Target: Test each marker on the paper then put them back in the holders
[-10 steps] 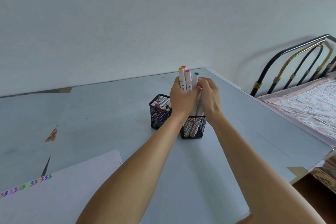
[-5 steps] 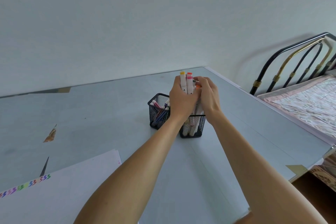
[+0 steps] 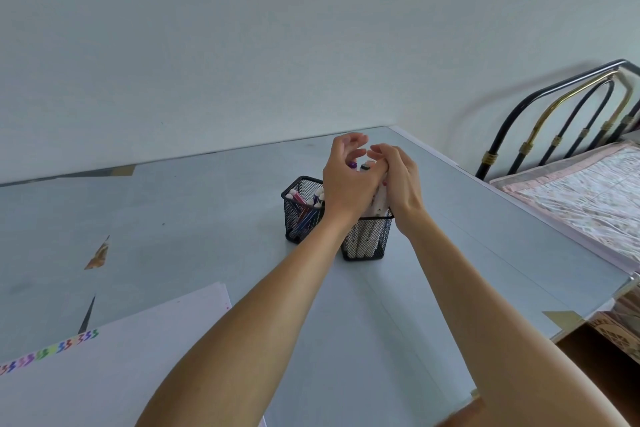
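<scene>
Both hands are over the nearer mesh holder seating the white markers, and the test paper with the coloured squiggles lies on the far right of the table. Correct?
Not quite. The head view shows the paper at the near left of the table, not the far right. The rest holds: left hand and right hand are over the nearer mesh holder with the white markers.

Both hands (image 3: 372, 180) reach forward together, fingers seemingly loosely curled.

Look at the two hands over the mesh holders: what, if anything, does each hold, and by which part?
The right hand curls round the upper ends of the white markers standing in the near holder. The left hand is relaxed and holds nothing.
</scene>
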